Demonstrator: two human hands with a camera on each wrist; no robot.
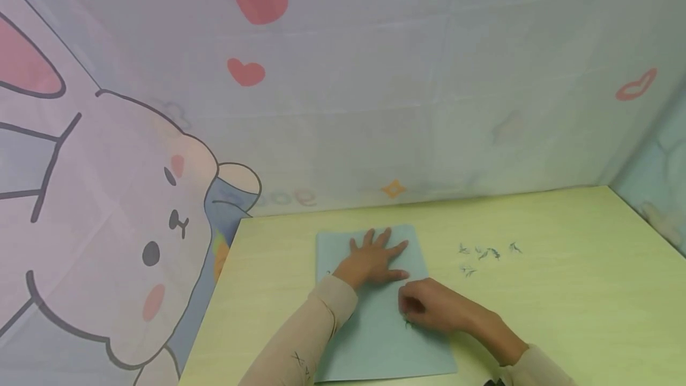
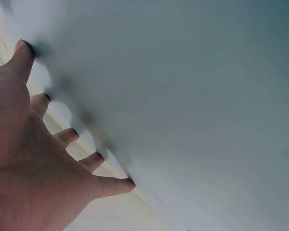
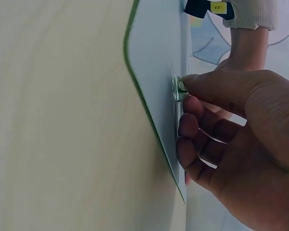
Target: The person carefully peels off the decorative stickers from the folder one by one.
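Note:
A pale blue-green sheet with rounded corners lies on the table. My left hand rests on its upper part, fingers spread wide; in the left wrist view the fingertips press against its surface. Over the sheet's right side, my right hand pinches a small clear leaf sticker with green on it between thumb and curled index finger. The sticker stands on edge right at the sheet's surface, and its dark tip shows below the fingers in the head view. The other right fingers are curled in beside it.
Several small leaf sprigs lie scattered on the pale yellow table right of the sheet. A tiny dark mark shows on the sheet beside the left wrist. A printed cloth hangs behind the table's far edge.

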